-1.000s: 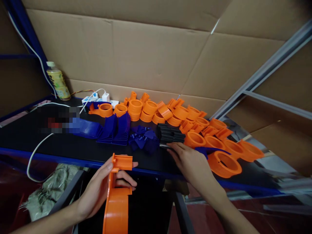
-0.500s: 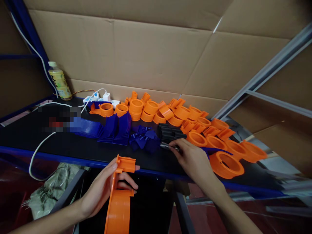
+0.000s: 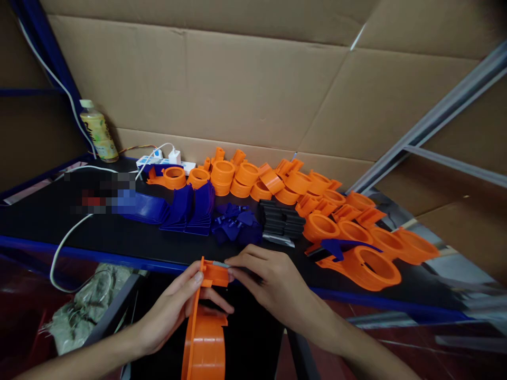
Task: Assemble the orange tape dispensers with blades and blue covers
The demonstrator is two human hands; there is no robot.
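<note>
Presently, a strip (image 3: 220,264) meets an orange holder (image 3: 209,343) at seven o'clock.
Left hand (image 3: 174,306) clasps holder, right hand (image 3: 273,277) pinches strip; a blue part (image 3: 337,248), apparently fitted on another holder (image 3: 356,275) at four o'clock, is absent here.

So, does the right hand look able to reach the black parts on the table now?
Probably yes: the black parts lie just beyond the right hand, and nothing seems to cover them. It is pinching a small grey strip, though, so it may need to release that first.
</note>
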